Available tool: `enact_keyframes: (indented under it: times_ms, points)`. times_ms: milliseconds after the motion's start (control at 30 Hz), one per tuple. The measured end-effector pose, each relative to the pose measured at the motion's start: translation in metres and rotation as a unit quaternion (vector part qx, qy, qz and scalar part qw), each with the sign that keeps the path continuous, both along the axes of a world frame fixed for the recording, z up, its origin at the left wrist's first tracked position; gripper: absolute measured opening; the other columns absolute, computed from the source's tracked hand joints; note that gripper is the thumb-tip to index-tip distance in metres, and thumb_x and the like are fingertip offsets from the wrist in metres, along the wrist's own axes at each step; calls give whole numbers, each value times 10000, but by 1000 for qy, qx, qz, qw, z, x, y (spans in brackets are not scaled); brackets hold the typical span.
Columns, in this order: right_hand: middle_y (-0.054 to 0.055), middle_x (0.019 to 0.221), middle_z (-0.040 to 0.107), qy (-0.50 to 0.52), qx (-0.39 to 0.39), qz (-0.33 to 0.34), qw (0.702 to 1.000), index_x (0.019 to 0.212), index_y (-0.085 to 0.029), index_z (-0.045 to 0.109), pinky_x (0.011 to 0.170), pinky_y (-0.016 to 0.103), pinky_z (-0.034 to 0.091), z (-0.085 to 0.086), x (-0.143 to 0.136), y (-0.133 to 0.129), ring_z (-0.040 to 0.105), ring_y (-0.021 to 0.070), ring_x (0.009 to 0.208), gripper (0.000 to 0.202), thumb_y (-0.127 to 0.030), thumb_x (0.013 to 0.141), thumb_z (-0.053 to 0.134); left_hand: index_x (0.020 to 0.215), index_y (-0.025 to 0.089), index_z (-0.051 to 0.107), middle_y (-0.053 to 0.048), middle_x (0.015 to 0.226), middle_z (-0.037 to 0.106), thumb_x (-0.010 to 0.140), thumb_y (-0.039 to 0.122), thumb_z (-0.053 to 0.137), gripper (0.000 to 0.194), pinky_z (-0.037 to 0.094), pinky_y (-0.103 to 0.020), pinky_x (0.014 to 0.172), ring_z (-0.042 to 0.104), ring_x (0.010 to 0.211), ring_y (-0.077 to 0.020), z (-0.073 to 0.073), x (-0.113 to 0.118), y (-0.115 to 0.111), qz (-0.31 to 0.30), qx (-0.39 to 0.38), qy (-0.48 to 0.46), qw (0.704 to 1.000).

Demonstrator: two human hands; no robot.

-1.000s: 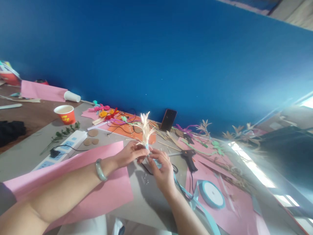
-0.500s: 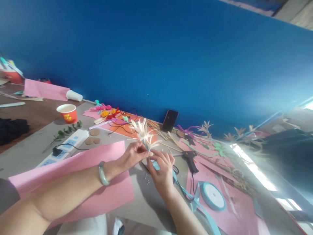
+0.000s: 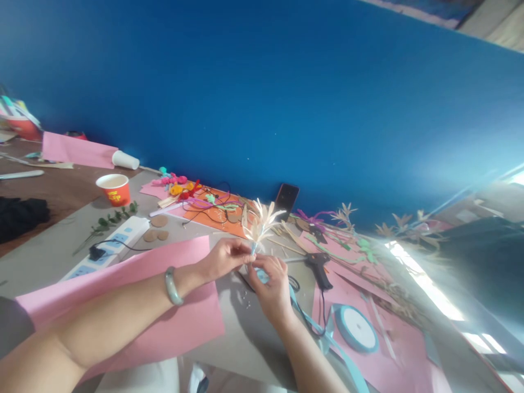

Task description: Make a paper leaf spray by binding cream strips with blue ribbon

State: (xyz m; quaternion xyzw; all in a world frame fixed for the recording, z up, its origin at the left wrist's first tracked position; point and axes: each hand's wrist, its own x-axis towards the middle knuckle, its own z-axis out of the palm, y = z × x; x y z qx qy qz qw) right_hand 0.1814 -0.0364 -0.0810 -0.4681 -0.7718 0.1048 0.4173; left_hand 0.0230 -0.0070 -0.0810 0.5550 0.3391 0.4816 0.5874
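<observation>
1. So, a pale, papery flower (image 3: 261, 222) is being held more or less upright, over to the left of the glue gun (image 3: 320, 270), with a bit of light blue at its stem.
2. That stem is pinched between the thumb and fingers of the left hand (image 3: 229, 257); a bangle (image 3: 173, 286) is worn on that wrist.
3. The right hand (image 3: 271, 281) is tucked in just below, fingers curled in by the stem base. What's gripped in there can't really be told, it's mostly hidden.
4. Light blue ribbon (image 3: 347, 363) is strung along the near side of the glue gun, where a ribbon roll (image 3: 357, 327) is parked on pink paper (image 3: 403, 349).
5. Well left of the glue gun, a big pink sheet (image 3: 184, 322) is spread under the left forearm, with a power strip (image 3: 131, 230) set behind it.
6. Behind and left of the glue gun, a phone (image 3: 287, 195) is propped by the blue wall (image 3: 245, 98).
</observation>
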Motion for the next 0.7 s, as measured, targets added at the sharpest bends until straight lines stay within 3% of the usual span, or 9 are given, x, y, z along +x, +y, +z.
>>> enact_keyframes:
  times_ms: [133, 233, 333, 400, 467, 533, 567, 633, 700]
  points:
    - [35, 881, 710, -65, 75, -16, 995, 766, -219, 658, 892, 415, 317, -1, 1, -2, 619, 206, 843, 72, -250, 811, 610, 713, 132, 618, 12, 621, 570, 661, 345, 752, 257, 385, -205, 509, 473, 524, -79, -6, 6, -4, 36, 20, -2, 999]
    - [58, 936, 708, -111, 93, -22, 989, 819, -223, 656, 935, 454, 277, -1, 4, -2, 605, 235, 874, 175, -387, 767, 684, 715, 126, 628, 4, 608, 575, 691, 360, 728, 255, 411, -215, 525, 497, 530, -89, -4, 5, -6, 17, 18, -1, 1000]
    - [127, 1022, 685, -143, 88, -54, 984, 1070, -198, 606, 941, 522, 271, -4, 7, 0, 573, 312, 942, 600, -586, 629, 731, 680, 129, 603, 28, 533, 525, 688, 372, 727, 273, 392, -210, 477, 469, 471, -80, 0, 1, -3, 33, 5, -8, 999]
    - [189, 1101, 645, -141, 72, -71, 985, 1304, -140, 444, 927, 569, 287, -5, 9, 1, 548, 362, 996, 932, -655, 577, 717, 669, 140, 577, 45, 501, 496, 676, 371, 737, 281, 371, -203, 448, 454, 445, -76, 1, -2, 0, 62, -3, -19, 998]
    - [229, 1194, 588, -115, 55, -73, 989, 1428, -108, 247, 915, 592, 307, -6, 9, 2, 527, 385, 1059, 1100, -648, 588, 711, 673, 150, 559, 54, 478, 479, 685, 372, 730, 281, 353, -198, 433, 445, 430, -74, 1, -4, 3, 74, -15, -20, 997]
    - [217, 1251, 556, -60, 43, -69, 995, 1460, -139, 174, 909, 570, 344, -6, 9, 2, 518, 368, 1104, 1055, -569, 656, 705, 678, 155, 550, 56, 468, 478, 693, 374, 723, 279, 338, -196, 431, 438, 426, -71, 1, -5, 4, 78, -23, -18, 997]
    - [193, 1238, 572, -25, 39, -68, 997, 1447, -166, 227, 901, 543, 370, -5, 9, 2, 530, 346, 1099, 952, -515, 696, 695, 677, 155, 549, 55, 468, 479, 695, 376, 721, 280, 333, -195, 432, 434, 426, -69, 1, -6, 4, 79, -23, -18, 996]
    - [131, 1113, 647, 48, 32, -69, 996, 1284, -207, 493, 872, 477, 416, -3, 10, 0, 581, 295, 1016, 593, -411, 756, 669, 676, 155, 549, 55, 472, 481, 698, 375, 718, 278, 328, -196, 440, 423, 428, -64, 2, -6, 3, 77, -20, -22, 997]
    - [78, 912, 691, 110, 19, -81, 990, 940, -212, 667, 826, 416, 444, 1, 12, -1, 619, 252, 881, 217, -356, 779, 654, 670, 154, 541, 59, 472, 477, 697, 370, 718, 281, 321, -196, 443, 410, 425, -57, 3, -6, 3, 77, -23, -33, 996]
